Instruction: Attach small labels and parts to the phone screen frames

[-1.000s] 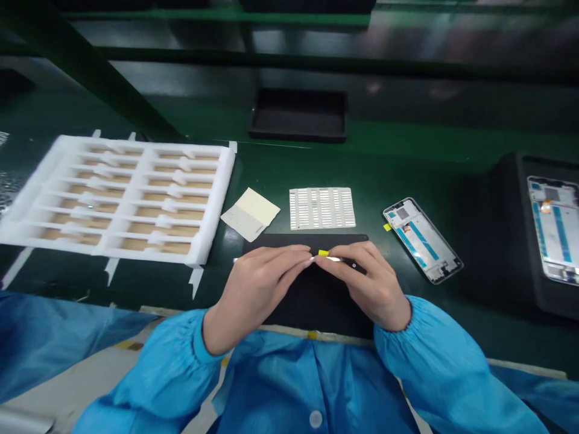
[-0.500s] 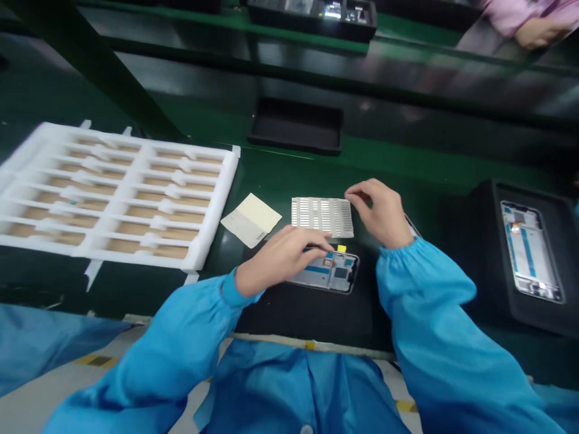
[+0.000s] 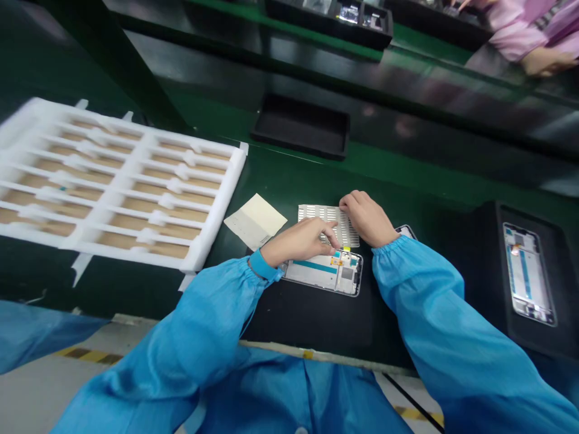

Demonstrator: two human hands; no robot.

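Observation:
A phone mid-frame (image 3: 312,276), silvery with a blue strip, lies on a black mat (image 3: 307,319) in front of me. My left hand (image 3: 305,240) reaches over its upper edge, thumb and fingers bent together close to a small yellow tab (image 3: 347,248). Whatever those fingertips pinch is too small to make out. Just behind the frame lies a sheet of pale slotted stickers (image 3: 319,212), partly covered by both hands. My right hand (image 3: 367,218) rests at the sheet's upper right, fingertips closed together against it; anything between them is hidden.
A folded cream paper (image 3: 256,220) lies left of the sheet. Farther left is a white foam tray (image 3: 199,247) with slots. An empty black tray (image 3: 301,126) sits behind. At right, a black foam holder (image 3: 497,271) carries another phone frame (image 3: 529,274). A person's hand (image 3: 547,60) appears across the bench.
My left hand has shifted right and curled its fingers, uncovering more of the phone frame. My right hand has come down onto the sticker sheet. The camera view has tilted slightly.

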